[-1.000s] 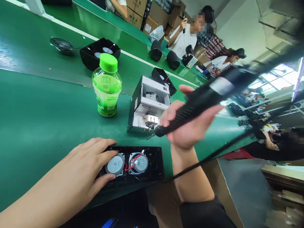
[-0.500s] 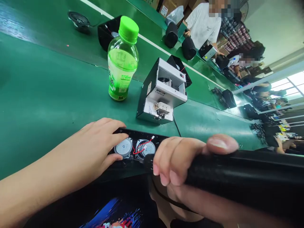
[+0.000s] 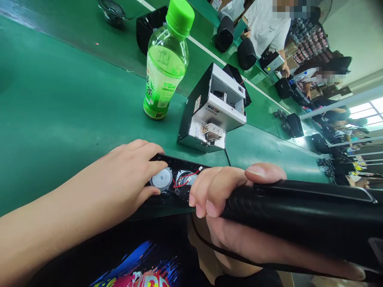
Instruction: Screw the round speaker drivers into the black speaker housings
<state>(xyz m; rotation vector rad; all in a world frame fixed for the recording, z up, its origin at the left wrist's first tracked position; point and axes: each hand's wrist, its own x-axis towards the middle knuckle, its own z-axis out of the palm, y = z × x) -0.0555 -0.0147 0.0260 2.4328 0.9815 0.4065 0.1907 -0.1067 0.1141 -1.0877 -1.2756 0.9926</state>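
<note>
My left hand [image 3: 131, 175] is closed on the left end of a black panel [image 3: 179, 161], its fingers beside a round silver speaker [image 3: 162, 179]. A second speaker [image 3: 183, 179], with red wires and a small white plug [image 3: 200, 169], sits to the right, partly covered. My right hand [image 3: 221, 187] wraps round a long black power tool [image 3: 296, 211], thumb on top. The tool's front end points at the panel beside the second speaker; its tip is hard to make out.
A green-capped drink bottle [image 3: 167, 63] and a white-and-black WEIXIN machine [image 3: 214, 109] stand behind the panel on the green table [image 3: 74, 111]. Farther back are a loose speaker [image 3: 112, 12], black housings [image 3: 247, 54] and a person in a white shirt [image 3: 266, 26].
The view has shifted, so the bottle and machine appear farther right and higher. The tool's front end has moved slightly over the second speaker's lower side. Both hands keep their hold.
</note>
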